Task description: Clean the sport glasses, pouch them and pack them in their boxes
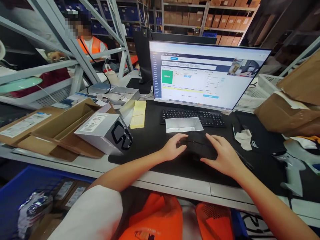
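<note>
My left hand is over the black desk mat, its fingers bent and its thumb apart, nothing visible in it. To its right, my right hand has its fingers spread. Between the two is a dark area with a thin dark line, too black against the mat to make out. Just beyond my left hand, a small open silver box rests against the front of the black keyboard. A silver and black product box with a goggles picture stands tilted at left.
Opened brown cartons crowd the left edge, near a yellow notepad. Behind the keyboard stands a monitor. At right are a grey barcode scanner, crumpled white paper and a large carton. A person in an orange vest sits beyond the metal frame.
</note>
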Demonstrator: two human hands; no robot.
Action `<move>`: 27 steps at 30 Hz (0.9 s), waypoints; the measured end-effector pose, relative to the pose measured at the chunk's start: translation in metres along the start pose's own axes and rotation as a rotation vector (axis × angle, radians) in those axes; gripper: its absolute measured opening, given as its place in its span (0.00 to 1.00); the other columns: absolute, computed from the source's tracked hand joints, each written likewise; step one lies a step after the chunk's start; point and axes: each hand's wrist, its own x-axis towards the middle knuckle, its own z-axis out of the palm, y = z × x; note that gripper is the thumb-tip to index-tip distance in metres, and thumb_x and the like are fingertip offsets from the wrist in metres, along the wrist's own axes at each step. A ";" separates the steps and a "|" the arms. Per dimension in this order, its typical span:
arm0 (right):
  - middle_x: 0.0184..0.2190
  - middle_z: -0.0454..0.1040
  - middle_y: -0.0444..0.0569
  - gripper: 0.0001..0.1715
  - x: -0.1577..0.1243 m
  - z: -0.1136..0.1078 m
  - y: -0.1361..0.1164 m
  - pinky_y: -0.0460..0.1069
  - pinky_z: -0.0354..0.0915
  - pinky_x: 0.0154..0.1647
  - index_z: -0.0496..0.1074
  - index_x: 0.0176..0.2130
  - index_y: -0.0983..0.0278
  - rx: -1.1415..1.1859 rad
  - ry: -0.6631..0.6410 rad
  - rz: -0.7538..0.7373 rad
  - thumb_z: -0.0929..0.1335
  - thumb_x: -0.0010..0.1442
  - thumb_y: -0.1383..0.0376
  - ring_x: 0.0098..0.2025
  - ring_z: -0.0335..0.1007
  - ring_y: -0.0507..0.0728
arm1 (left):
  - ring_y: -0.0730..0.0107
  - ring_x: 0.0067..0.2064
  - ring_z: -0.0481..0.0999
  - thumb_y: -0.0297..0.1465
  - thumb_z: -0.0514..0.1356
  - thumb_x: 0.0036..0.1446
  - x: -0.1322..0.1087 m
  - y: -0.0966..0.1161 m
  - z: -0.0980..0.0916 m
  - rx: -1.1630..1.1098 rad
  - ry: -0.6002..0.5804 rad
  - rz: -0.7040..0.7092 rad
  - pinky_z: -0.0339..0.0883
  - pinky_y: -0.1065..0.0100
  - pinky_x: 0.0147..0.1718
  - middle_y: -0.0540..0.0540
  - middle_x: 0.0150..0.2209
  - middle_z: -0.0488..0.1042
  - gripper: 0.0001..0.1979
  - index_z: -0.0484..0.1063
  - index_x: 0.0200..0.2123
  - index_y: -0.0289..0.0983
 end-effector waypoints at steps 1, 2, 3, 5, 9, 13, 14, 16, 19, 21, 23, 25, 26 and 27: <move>0.58 0.68 0.63 0.52 -0.001 -0.003 0.000 0.65 0.68 0.58 0.56 0.71 0.63 -0.004 0.018 0.004 0.74 0.57 0.51 0.58 0.67 0.71 | 0.60 0.51 0.77 0.36 0.60 0.62 0.000 0.001 0.001 0.055 -0.003 -0.009 0.73 0.59 0.50 0.40 0.52 0.76 0.17 0.72 0.53 0.37; 0.58 0.68 0.63 0.51 -0.002 -0.006 0.000 0.65 0.68 0.58 0.55 0.71 0.62 -0.006 0.032 0.006 0.74 0.58 0.50 0.58 0.68 0.71 | 0.62 0.48 0.77 0.36 0.60 0.63 -0.001 0.003 0.001 0.102 -0.002 -0.020 0.73 0.60 0.48 0.41 0.49 0.77 0.16 0.73 0.51 0.37; 0.58 0.68 0.63 0.51 -0.003 -0.009 0.000 0.64 0.68 0.58 0.55 0.71 0.62 -0.005 0.042 0.008 0.73 0.59 0.50 0.58 0.68 0.70 | 0.64 0.44 0.77 0.37 0.59 0.64 -0.001 0.004 0.002 0.139 0.001 -0.030 0.73 0.61 0.46 0.42 0.46 0.77 0.14 0.74 0.49 0.36; 0.58 0.69 0.62 0.50 -0.005 -0.013 -0.002 0.64 0.68 0.58 0.55 0.72 0.62 -0.005 0.050 0.009 0.73 0.60 0.50 0.58 0.68 0.71 | 0.68 0.38 0.75 0.39 0.57 0.65 -0.002 0.008 0.001 0.195 -0.010 -0.044 0.72 0.63 0.42 0.44 0.42 0.76 0.13 0.74 0.46 0.36; 0.58 0.69 0.63 0.50 -0.011 -0.014 -0.003 0.63 0.68 0.58 0.56 0.71 0.64 -0.003 0.041 0.017 0.73 0.59 0.49 0.58 0.68 0.70 | 0.69 0.35 0.71 0.39 0.55 0.67 -0.001 0.016 -0.001 0.292 -0.068 -0.078 0.68 0.64 0.38 0.46 0.40 0.72 0.12 0.71 0.41 0.37; 0.58 0.69 0.63 0.49 -0.018 -0.005 0.000 0.63 0.68 0.58 0.59 0.69 0.67 -0.015 0.007 0.031 0.74 0.59 0.50 0.57 0.69 0.70 | 0.67 0.36 0.69 0.39 0.55 0.65 0.004 0.017 -0.003 0.324 -0.292 -0.192 0.65 0.64 0.41 0.48 0.34 0.70 0.14 0.68 0.29 0.38; 0.59 0.69 0.64 0.49 -0.020 -0.003 0.000 0.62 0.68 0.58 0.58 0.69 0.68 -0.020 -0.019 0.044 0.74 0.58 0.51 0.57 0.69 0.70 | 0.67 0.35 0.70 0.39 0.54 0.65 0.006 0.017 -0.004 0.313 -0.340 -0.227 0.65 0.64 0.41 0.48 0.32 0.70 0.16 0.67 0.27 0.38; 0.60 0.68 0.64 0.53 -0.021 0.001 0.001 0.62 0.67 0.58 0.56 0.71 0.69 -0.012 -0.094 0.066 0.75 0.57 0.53 0.57 0.69 0.70 | 0.68 0.32 0.70 0.40 0.52 0.65 0.008 0.020 -0.009 0.287 -0.400 -0.284 0.65 0.66 0.37 0.49 0.28 0.70 0.18 0.66 0.25 0.38; 0.62 0.68 0.62 0.55 -0.017 0.002 -0.002 0.62 0.65 0.59 0.57 0.71 0.67 0.039 -0.203 0.043 0.77 0.54 0.53 0.59 0.67 0.70 | 0.70 0.28 0.69 0.42 0.50 0.65 0.009 0.035 -0.024 0.281 -0.451 -0.334 0.63 0.68 0.32 0.51 0.24 0.68 0.21 0.65 0.24 0.37; 0.62 0.69 0.61 0.54 -0.010 0.002 -0.006 0.62 0.64 0.59 0.60 0.70 0.63 0.080 -0.271 -0.004 0.78 0.52 0.52 0.60 0.68 0.69 | 0.71 0.27 0.67 0.46 0.50 0.65 0.009 0.052 -0.032 0.247 -0.497 -0.377 0.62 0.69 0.31 0.52 0.22 0.67 0.24 0.64 0.22 0.37; 0.61 0.70 0.59 0.55 0.000 0.003 -0.011 0.61 0.64 0.57 0.61 0.70 0.61 0.102 -0.322 -0.059 0.79 0.51 0.51 0.58 0.69 0.69 | 0.72 0.25 0.64 0.49 0.51 0.65 0.009 0.071 -0.031 0.201 -0.535 -0.442 0.60 0.69 0.30 0.52 0.20 0.65 0.26 0.63 0.22 0.38; 0.58 0.72 0.58 0.50 0.008 0.008 -0.017 0.61 0.64 0.54 0.66 0.67 0.61 0.087 -0.338 -0.113 0.79 0.51 0.50 0.56 0.69 0.68 | 0.72 0.25 0.63 0.49 0.51 0.64 0.012 0.089 -0.018 0.206 -0.533 -0.463 0.58 0.68 0.28 0.53 0.20 0.65 0.25 0.65 0.23 0.38; 0.56 0.74 0.58 0.46 0.011 0.011 -0.019 0.61 0.64 0.53 0.69 0.64 0.61 0.077 -0.340 -0.128 0.79 0.51 0.49 0.54 0.70 0.68 | 0.72 0.25 0.63 0.48 0.51 0.65 0.015 0.096 -0.008 0.246 -0.513 -0.433 0.57 0.68 0.28 0.52 0.20 0.65 0.24 0.66 0.23 0.38; 0.53 0.75 0.57 0.43 0.013 0.014 -0.021 0.60 0.64 0.52 0.73 0.60 0.62 0.077 -0.339 -0.132 0.79 0.51 0.49 0.52 0.70 0.67 | 0.71 0.25 0.63 0.46 0.52 0.65 0.018 0.101 0.004 0.307 -0.490 -0.370 0.57 0.67 0.28 0.51 0.21 0.67 0.23 0.67 0.23 0.37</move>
